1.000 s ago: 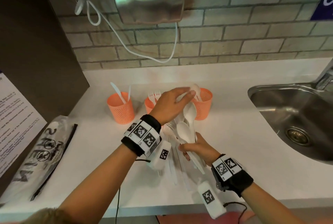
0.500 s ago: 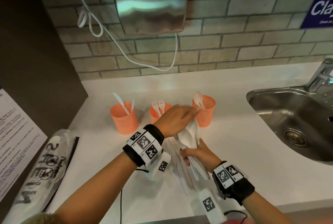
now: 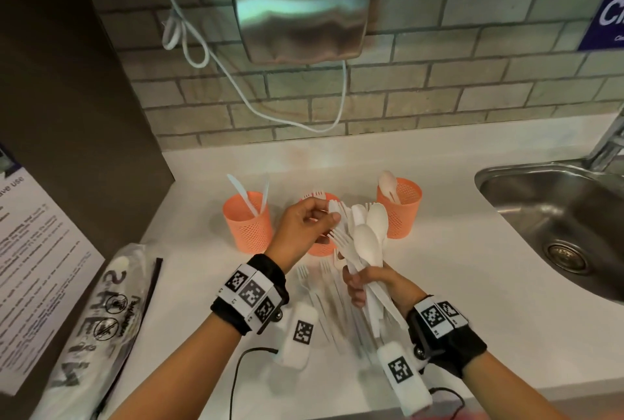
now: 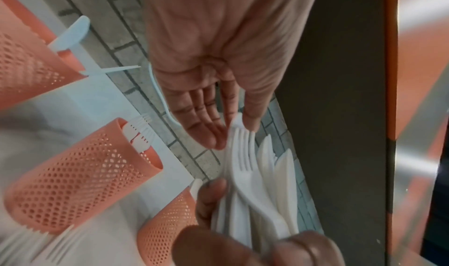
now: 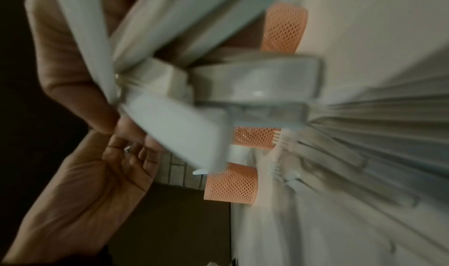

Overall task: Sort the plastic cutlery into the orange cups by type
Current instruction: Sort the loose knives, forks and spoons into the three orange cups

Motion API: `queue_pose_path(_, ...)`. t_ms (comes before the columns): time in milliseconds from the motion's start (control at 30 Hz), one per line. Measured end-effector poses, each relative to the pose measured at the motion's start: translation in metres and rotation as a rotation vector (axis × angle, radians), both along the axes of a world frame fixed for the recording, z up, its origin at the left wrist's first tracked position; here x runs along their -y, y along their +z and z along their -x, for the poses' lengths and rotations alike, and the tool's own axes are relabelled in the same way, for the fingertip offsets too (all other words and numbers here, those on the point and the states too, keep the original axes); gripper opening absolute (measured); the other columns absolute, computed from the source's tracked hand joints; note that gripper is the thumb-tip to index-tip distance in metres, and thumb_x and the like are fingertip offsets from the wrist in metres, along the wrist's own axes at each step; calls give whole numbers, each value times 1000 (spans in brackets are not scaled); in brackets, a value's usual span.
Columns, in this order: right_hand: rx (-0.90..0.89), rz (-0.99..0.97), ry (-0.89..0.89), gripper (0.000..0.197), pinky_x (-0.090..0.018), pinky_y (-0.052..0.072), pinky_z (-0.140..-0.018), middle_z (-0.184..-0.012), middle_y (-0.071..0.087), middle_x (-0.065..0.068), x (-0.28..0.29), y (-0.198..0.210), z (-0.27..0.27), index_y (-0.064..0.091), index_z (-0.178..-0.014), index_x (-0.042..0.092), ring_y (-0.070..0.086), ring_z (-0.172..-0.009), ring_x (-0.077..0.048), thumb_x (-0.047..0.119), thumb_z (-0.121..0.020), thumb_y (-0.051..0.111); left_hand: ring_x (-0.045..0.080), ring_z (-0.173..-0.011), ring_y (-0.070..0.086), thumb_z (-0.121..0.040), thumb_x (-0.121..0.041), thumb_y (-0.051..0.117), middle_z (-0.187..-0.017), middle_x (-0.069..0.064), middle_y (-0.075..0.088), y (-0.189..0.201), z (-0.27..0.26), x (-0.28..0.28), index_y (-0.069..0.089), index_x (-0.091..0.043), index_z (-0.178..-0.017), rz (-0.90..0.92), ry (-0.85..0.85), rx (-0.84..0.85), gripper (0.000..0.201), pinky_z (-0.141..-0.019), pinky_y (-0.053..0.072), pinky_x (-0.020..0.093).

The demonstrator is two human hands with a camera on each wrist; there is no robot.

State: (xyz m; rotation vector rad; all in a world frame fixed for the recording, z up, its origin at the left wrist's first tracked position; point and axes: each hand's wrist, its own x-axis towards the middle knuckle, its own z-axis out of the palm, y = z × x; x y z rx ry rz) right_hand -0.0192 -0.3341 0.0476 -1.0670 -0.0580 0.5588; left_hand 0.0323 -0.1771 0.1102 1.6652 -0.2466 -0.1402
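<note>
From the head view, your left hand [image 3: 305, 227] has drawn back from the right cup [image 3: 400, 208] of three and now pinches a fork [image 3: 335, 208]; your right hand [image 3: 371, 288] grips the cutlery bundle [image 3: 363, 244] (two spoons showing) above the worktop [image 3: 472, 301]. In the left wrist view, the fingers [image 4: 206, 124] and thumb nip the fork's [image 4: 240, 147] tines. The right wrist view is blurred.

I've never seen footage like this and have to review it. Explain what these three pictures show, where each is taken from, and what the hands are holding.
No machine here: a person works bare-handed, wearing cameras. The wide picture comes from the head; the two close ones look along each wrist toward the fingers. The right hand grips a bundle of white plastic cutlery, spoons and forks mixed. The left hand pinches the tip of one fork in that bundle. On the white counter stand three orange cups: the left cup holds knives, the middle cup forks, the right cup a spoon. More forks lie loose on the counter. The right wrist picture is blurred.
</note>
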Motion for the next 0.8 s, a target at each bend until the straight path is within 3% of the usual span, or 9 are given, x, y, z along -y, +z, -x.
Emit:
queue_pose_path(67, -18, -42, 48, 32, -20, 39, -46, -56, 47, 1, -4, 1, 0, 48, -80, 8, 44, -44, -9, 8, -54, 65, 11, -62, 57, -84, -3, 63, -73, 3, 53, -1, 1, -3, 57, -10, -85, 15, 17, -11, 10, -52, 52, 17)
queue_pose_path(167, -27, -61, 52, 31, -20, 40, -47, -58, 49, 0, -11, -1, 1, 51, -86, 9, 45, -45, -10, 7, -56, 61, 4, -54, 59, -85, -1, 62, -73, 1, 52, -3, 1, -8, 54, -12, -77, 21, 24, -36, 15, -50, 53, 19)
queue_pose_path(300, -28, -11, 11, 33, -20, 45, -45, -61, 57, -2, -17, 0, 4, 52, -84, 6, 51, -48, -11, 9, -53, 62, 0, -51, 62, -92, -5, 53, -76, 4, 59, -2, -1, -17, 52, -4, -95, 91, 41, -110, 4, -53, 55, 18)
queue_pose_path(433, -17, 22, 9, 33, -20, 44, -43, -60, 57, -2, -25, 0, 9, 54, -85, 9, 47, -44, -9, 10, -54, 63, 7, -62, 64, -96, -16, 47, -82, 3, 64, -3, 1, -28, 49, -12, -94, 179, 104, -155, 5, -55, 55, 18)
queue_pose_path(533, -1, 30, 6, 32, -19, 44, -43, -60, 56, -2, -26, 1, 7, 53, -84, 7, 46, -43, -9, 11, -54, 63, 6, -62, 66, -93, -14, 53, -80, 2, 66, -5, 7, -26, 53, -11, -99, 209, 49, -193, 7, -57, 55, 20)
queue_pose_path(633, 18, 51, -2, 34, -19, 43, -44, -60, 56, -1, -27, 2, 7, 53, -85, 7, 46, -43, -9, 12, -54, 64, 3, -59, 65, -90, -7, 56, -74, 1, 66, -7, 11, -25, 60, -7, -99, 179, 26, -110, 9, -57, 55, 18)
queue_pose_path(800, 12, 24, -29, 40, -20, 42, -44, -61, 58, -3, -29, 0, 9, 53, -92, 8, 46, -43, -9, 12, -54, 63, 3, -54, 63, -92, -10, 54, -77, 3, 69, 0, 4, -35, 60, -10, -89, 255, 193, -22, 6, -53, 51, 20)
